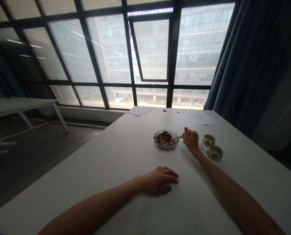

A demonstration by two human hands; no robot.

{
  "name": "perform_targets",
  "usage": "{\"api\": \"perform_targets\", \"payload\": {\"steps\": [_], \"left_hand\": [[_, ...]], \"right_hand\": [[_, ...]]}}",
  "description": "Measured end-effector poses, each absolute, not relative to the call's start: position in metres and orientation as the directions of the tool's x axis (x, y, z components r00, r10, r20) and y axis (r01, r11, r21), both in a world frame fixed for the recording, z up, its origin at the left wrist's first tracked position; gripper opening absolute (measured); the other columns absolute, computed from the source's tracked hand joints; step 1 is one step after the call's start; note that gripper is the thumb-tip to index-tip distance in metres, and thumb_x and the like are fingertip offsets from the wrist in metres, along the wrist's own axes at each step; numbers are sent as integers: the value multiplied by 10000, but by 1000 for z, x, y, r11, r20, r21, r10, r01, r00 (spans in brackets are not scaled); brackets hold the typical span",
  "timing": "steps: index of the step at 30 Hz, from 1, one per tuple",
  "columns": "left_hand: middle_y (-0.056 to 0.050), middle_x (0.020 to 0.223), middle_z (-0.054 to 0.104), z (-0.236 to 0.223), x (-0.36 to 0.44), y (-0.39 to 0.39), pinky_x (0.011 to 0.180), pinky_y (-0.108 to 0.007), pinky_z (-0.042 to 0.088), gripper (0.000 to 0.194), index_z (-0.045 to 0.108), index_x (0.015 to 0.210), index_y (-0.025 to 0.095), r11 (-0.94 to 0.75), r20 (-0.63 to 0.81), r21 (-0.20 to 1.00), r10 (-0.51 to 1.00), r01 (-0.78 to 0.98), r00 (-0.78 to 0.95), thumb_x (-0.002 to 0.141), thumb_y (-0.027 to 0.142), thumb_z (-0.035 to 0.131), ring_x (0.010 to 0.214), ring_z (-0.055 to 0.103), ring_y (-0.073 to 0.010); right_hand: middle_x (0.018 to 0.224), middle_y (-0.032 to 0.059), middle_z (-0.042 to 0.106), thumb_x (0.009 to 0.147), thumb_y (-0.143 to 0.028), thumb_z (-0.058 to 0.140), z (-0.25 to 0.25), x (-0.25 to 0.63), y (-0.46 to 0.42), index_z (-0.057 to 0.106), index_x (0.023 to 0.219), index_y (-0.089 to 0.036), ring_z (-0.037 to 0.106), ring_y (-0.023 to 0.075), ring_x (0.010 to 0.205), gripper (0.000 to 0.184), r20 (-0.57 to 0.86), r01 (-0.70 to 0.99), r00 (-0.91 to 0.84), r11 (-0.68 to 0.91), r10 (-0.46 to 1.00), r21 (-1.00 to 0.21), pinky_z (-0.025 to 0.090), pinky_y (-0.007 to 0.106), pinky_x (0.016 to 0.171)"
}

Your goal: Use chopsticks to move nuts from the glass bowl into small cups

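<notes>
My right hand (190,140) is closed around a pair of chopsticks (178,137). Their tips reach into a clear glass dish (167,147) that holds a mix of dark and pale pieces (164,137), perhaps nuts or seeds. Whether the tips pinch a piece is too small to tell. My left hand (161,180) lies palm down on the white table, fingers spread, touching nothing else. Just right of my right hand stand two pale cups with dark characters, one farther back (209,140) and one nearer (215,152). A small white bowl (202,148) is partly hidden behind my right wrist.
The white table (125,156) runs toward the windows. Paper sheets lie at its far left (139,111) and far right (206,118). A small dark disc (164,111) sits near the far edge. Another table (20,106) stands at left, and a blue curtain (235,75) hangs at right.
</notes>
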State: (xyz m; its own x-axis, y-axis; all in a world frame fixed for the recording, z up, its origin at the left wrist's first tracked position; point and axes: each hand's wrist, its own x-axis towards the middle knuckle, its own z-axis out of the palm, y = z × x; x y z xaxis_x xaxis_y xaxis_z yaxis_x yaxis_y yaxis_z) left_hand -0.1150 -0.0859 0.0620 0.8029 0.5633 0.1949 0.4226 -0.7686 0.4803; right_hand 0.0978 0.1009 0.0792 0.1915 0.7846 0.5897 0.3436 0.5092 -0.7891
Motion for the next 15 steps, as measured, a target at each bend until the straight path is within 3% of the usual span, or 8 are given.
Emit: {"api": "perform_targets", "payload": {"steps": [9, 15], "left_hand": [[-59, 1445, 601, 61, -117, -85, 1166, -446, 344, 386, 624, 1334, 304, -769, 192, 485, 559, 418, 806, 948, 284, 627, 1342, 531, -281], [-66, 1435, 608, 61, -116, -86, 1163, -449, 351, 378, 625, 1335, 306, -770, 194, 479, 561, 421, 805, 957, 298, 617, 1333, 542, -288]], "right_hand": [[500, 98, 628, 993, -697, 331, 73, 98, 104, 570, 594, -221, 642, 226, 513, 666, 641, 461, 296, 482, 708, -745, 460, 316, 553], [479, 94, 623, 991, -684, 359, 75, 103, 106, 627, 624, -205, 644, 229, 488, 660, 589, 407, 322, 454, 741, -793, 460, 314, 514]]}}
